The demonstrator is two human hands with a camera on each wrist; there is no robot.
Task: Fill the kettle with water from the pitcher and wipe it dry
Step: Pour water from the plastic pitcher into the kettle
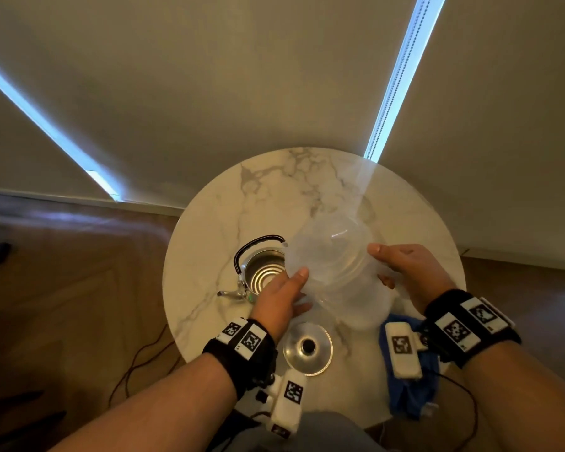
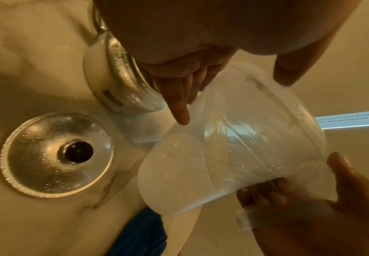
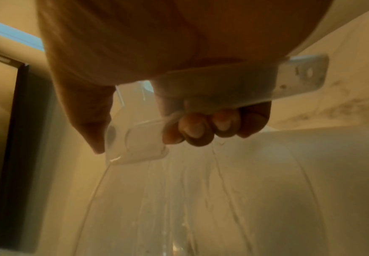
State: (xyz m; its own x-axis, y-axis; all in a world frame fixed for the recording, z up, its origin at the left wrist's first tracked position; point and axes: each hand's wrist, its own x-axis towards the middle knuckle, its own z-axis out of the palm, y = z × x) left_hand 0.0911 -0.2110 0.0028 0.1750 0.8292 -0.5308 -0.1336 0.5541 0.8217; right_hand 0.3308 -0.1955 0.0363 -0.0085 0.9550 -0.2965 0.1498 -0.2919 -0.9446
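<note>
- Two hands share the load in the head view: the clear pitcher point(image 1: 335, 272) is tipped left, its spout right at the rim of the open kettle point(image 1: 262, 268) on the marble table point(image 1: 405, 223). The left hand point(image 1: 279, 296) lies flat-fingered against the pitcher's side; the right hand point(image 1: 405, 269) holds the far side. The lid point(image 1: 308, 349) lies near the front edge, the blue cloth point(image 1: 411, 396) to its right.
- From the left wrist, straight fingers point(image 2: 179, 104) only steady the wall, gripping nothing. Droplets cling inside the pitcher; I judge it nearly drained, though no stream is visible.
- From the right wrist, fingers point(image 3: 200, 131) are curled tight round the pitcher's handle point(image 3: 244, 86).
- To pour well, I would keep the spout over the kettle's mouth, raise the base slowly, and let the left palm guide.
</note>
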